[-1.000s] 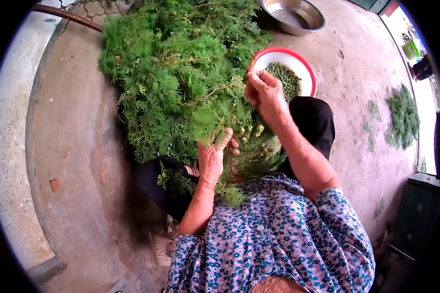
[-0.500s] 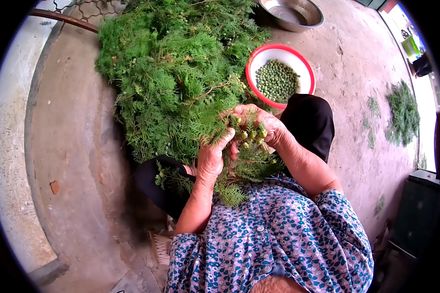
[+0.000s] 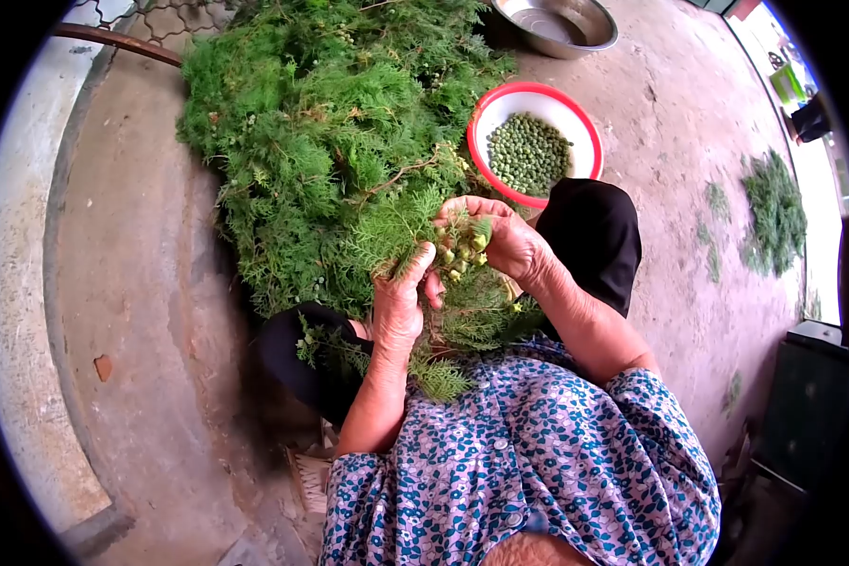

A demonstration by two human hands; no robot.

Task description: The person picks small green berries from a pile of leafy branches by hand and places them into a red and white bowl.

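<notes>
My left hand (image 3: 401,304) is closed around an evergreen sprig (image 3: 391,231), thumb pressed on its stem. Feathery green leaves fan out from the sprig toward the pile. A cluster of pale green cones (image 3: 462,255) hangs on it between my two hands. My right hand (image 3: 514,243) curls over the cluster from the right, its fingertips closed at the cones; exactly what they pinch is partly hidden. Beyond it stands a white basin with a red rim (image 3: 597,141), holding many small round green cones (image 3: 526,151). More greenery (image 3: 443,377) lies on my lap.
A large heap of evergreen branches (image 3: 321,141) covers the floor ahead and to the left. Behind the basin sits a metal bowl (image 3: 561,42). Loose sprigs (image 3: 774,212) lie at the far right, above a dark box (image 3: 807,406). A reddish fragment (image 3: 103,367) rests on the left floor.
The sprig's leaves have lifted and show more plainly above my left hand. My right hand has shifted slightly left, with its fingers closer around the cones. The whole view has moved a little.
</notes>
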